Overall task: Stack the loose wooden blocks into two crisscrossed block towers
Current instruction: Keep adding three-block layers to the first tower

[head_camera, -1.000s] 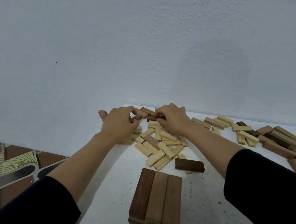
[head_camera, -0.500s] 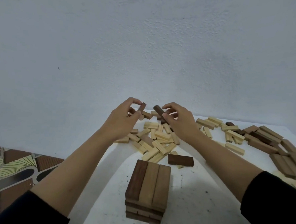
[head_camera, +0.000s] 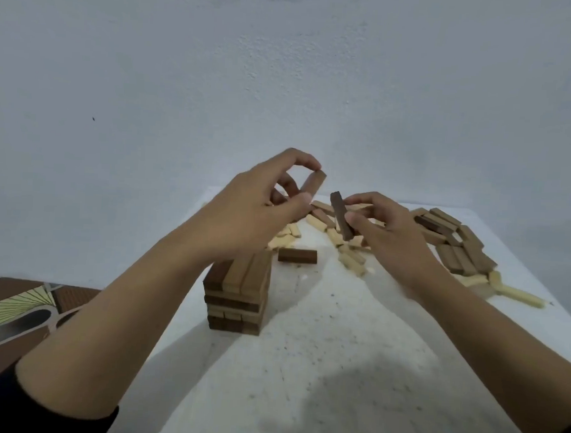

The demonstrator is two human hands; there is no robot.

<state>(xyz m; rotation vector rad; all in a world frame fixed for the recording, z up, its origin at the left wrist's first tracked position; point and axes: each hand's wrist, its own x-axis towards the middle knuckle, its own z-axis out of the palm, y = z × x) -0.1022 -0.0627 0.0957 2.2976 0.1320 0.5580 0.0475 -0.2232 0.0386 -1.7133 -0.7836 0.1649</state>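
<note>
the tower (head_camera: 237,296) stands on the white table (head_camera: 319,367) near its left edge, partly under the left wrist. it shows about four crisscrossed layers of dark and tan blocks. the top layer is three blocks side by side, one dark at the left and two lighter brown.

above it the left hand (head_camera: 251,211) pinches a mid-brown block (head_camera: 313,186) between thumb and forefinger, tilted, in the air. just beside it the right hand (head_camera: 389,228) pinches a dark block (head_camera: 341,219) between thumb and fingers, also tilted and clear of the table.

a lone dark block (head_camera: 297,255) lies flat just behind the tower. pale blocks (head_camera: 348,249) lie scattered beyond the hands, and brown blocks (head_camera: 454,245) lie heaped at the far right. a patterned floor (head_camera: 15,304) shows at the left.
</note>
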